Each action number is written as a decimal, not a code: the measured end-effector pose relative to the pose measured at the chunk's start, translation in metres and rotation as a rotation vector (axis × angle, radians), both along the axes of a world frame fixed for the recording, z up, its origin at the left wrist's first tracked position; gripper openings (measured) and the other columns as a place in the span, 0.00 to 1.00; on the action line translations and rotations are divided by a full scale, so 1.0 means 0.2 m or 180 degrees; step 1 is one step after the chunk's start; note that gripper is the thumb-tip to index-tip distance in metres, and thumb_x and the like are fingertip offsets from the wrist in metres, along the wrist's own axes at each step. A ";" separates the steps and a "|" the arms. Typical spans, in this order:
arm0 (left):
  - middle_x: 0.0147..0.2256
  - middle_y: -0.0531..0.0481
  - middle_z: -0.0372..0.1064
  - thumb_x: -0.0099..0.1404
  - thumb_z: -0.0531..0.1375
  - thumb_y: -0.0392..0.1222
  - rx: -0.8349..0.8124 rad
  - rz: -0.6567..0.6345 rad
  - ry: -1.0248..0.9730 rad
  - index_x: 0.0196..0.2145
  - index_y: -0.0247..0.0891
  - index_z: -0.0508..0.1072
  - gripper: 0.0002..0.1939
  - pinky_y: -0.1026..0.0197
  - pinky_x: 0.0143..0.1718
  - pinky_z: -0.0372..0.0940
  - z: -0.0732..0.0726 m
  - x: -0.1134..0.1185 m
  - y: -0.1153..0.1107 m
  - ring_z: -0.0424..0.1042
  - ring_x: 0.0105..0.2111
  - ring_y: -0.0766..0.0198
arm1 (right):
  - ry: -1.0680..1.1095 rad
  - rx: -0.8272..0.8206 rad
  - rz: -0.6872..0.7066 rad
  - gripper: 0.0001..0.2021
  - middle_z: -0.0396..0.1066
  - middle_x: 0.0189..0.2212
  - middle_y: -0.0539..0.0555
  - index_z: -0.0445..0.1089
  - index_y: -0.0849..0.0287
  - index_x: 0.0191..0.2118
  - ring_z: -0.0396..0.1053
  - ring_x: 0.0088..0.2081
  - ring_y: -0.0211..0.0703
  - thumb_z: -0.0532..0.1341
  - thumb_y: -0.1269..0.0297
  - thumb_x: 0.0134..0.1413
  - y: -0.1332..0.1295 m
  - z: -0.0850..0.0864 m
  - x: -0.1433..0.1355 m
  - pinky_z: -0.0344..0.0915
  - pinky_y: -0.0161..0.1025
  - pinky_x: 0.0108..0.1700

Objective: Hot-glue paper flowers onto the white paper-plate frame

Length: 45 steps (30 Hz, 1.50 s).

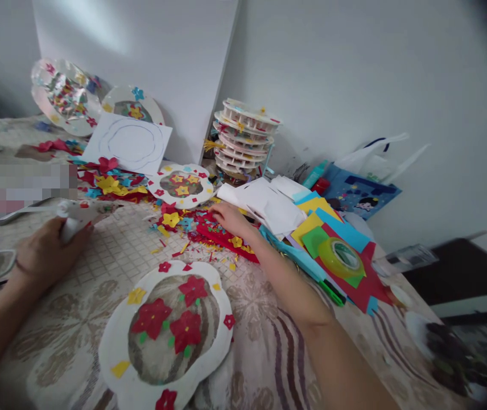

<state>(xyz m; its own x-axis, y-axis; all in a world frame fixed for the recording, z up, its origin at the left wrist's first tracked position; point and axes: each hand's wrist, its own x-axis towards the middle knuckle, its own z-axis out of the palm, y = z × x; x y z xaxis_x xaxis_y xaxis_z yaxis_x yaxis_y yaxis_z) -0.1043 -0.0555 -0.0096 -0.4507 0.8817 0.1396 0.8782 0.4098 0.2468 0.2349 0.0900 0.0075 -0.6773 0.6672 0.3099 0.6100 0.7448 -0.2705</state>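
Note:
My left hand (51,250) is wrapped round the handle of a white glue gun (73,225), whose front end points right over the table. My right hand (226,219) reaches into the paper scraps (190,222), its fingers curled down at a red tray-like piece (213,233) with small bits on it. What the fingertips pinch, if anything, is too small to make out. In front of me lies a white scalloped frame (113,347) with a see-through middle, decorated with red paper flowers (186,330), green bits and yellow pieces. Neither hand touches this frame.
Behind the scraps lies a smaller decorated frame (184,202). A tiered white stack (247,136) stands against the wall, near a sheet with drawn outlines (130,142). Coloured paper (367,267) carries a tape roll (346,253) at right, before a blue bag (354,191).

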 end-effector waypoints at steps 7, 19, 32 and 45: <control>0.37 0.39 0.70 0.59 0.44 0.62 -0.0084 0.0126 -0.0072 0.48 0.33 0.64 0.32 0.57 0.33 0.63 0.01 0.01 0.01 0.70 0.35 0.52 | 0.0076 -0.0018 -0.0350 0.11 0.73 0.34 0.55 0.72 0.62 0.40 0.68 0.37 0.42 0.53 0.76 0.57 -0.02 0.02 0.03 0.62 0.39 0.44; 0.38 0.38 0.70 0.59 0.43 0.62 -0.0120 0.0163 -0.0043 0.48 0.33 0.64 0.32 0.58 0.32 0.62 0.00 0.00 0.01 0.70 0.34 0.52 | 0.0092 -0.0052 -0.0016 0.11 0.73 0.36 0.56 0.72 0.61 0.37 0.67 0.40 0.43 0.54 0.78 0.54 -0.02 0.01 0.05 0.61 0.41 0.48; 0.39 0.36 0.71 0.58 0.43 0.62 -0.0104 0.0183 -0.0068 0.46 0.32 0.65 0.32 0.56 0.34 0.63 0.03 0.03 0.00 0.71 0.35 0.50 | 0.0319 0.0098 0.0065 0.16 0.70 0.43 0.59 0.68 0.61 0.49 0.63 0.47 0.45 0.52 0.75 0.57 -0.03 -0.03 -0.02 0.59 0.45 0.52; 0.36 0.37 0.71 0.59 0.43 0.62 -0.0060 0.0092 0.0020 0.45 0.33 0.65 0.31 0.57 0.34 0.64 -0.01 -0.01 0.01 0.71 0.35 0.51 | 0.0351 0.0180 -0.0070 0.16 0.71 0.41 0.58 0.69 0.61 0.47 0.63 0.45 0.46 0.50 0.78 0.57 -0.03 -0.03 -0.03 0.60 0.44 0.51</control>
